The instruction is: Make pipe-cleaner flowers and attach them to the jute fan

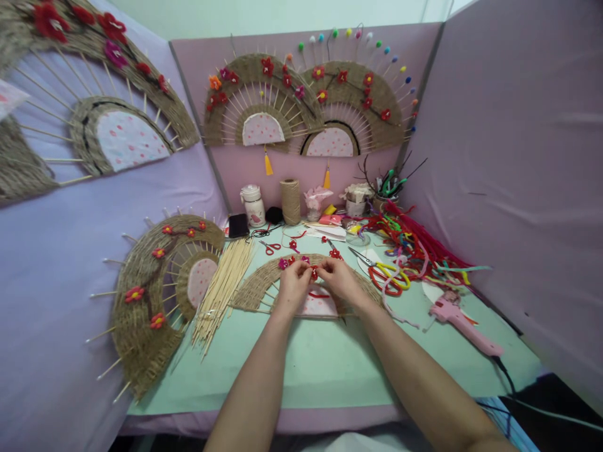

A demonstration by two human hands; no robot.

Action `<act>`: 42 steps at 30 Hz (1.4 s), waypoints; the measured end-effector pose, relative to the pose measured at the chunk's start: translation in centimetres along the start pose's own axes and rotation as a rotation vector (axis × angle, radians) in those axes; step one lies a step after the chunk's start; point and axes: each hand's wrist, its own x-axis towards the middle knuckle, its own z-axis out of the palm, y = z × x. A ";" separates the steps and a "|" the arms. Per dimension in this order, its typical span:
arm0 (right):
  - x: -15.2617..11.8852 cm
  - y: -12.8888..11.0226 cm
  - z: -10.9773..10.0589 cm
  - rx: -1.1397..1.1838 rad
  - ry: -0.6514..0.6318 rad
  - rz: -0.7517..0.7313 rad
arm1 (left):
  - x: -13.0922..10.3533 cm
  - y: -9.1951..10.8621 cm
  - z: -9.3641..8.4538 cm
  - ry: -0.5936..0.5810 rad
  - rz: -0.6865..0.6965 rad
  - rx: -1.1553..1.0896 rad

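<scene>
My left hand (295,281) and my right hand (336,280) meet over the middle of a twine-wrapped fan (257,280) lying on the table. Fingers of both hands pinch a small red pipe-cleaner flower (315,272) between them. Below it, a red curved strip of pipe cleaner (319,295) shows against the fan's white, pink-dotted half-circle (320,306). Magenta and red flowers (283,263) sit along the fan's upper edge, just beyond my left fingers. Another red flower (335,253) is behind my right hand. My hands cover part of the fan.
Left lie a bundle of thin sticks (223,289) and a leaning finished fan (146,295). Right are yellow-handled scissors (393,274), a pink glue gun (464,323) with its cord, and a pipe-cleaner heap (419,242). Behind stand a twine spool (290,201) and a white bottle (253,206).
</scene>
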 end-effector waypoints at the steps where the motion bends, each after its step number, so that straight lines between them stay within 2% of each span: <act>1: 0.0 -0.2 0.0 0.002 0.006 0.008 | -0.1 0.1 0.1 0.009 0.005 -0.015; 6: 0.1 -1.1 -0.1 0.073 0.026 0.067 | -0.5 0.6 0.8 0.102 0.040 -0.122; 11: 0.1 -1.0 -0.1 0.119 0.044 0.067 | -0.7 1.0 0.8 0.121 0.124 -0.063; 18: -0.1 0.2 -0.2 0.121 0.046 0.046 | -0.1 0.0 0.6 0.009 -0.080 -0.180; 20: -0.2 0.2 -0.3 0.088 0.066 0.029 | 0.0 -0.1 0.4 -0.017 -0.064 -0.150; 23: -0.4 -0.2 -0.5 0.054 0.085 0.005 | 0.0 0.2 0.2 0.007 -0.023 -0.126; 28: -0.8 -0.8 -0.7 0.041 0.070 -0.044 | -0.1 0.7 -0.1 0.009 -0.046 -0.169; 34: -0.7 -0.2 -0.6 0.039 0.051 -0.065 | -0.1 0.8 -0.2 0.003 -0.062 -0.122; 40: -0.9 -0.3 -0.6 -0.044 0.041 -0.094 | -0.1 1.1 -0.5 0.036 0.089 0.093; 42: -0.9 -0.4 -0.7 -0.041 0.028 -0.104 | -0.1 1.2 -0.6 0.047 0.081 0.111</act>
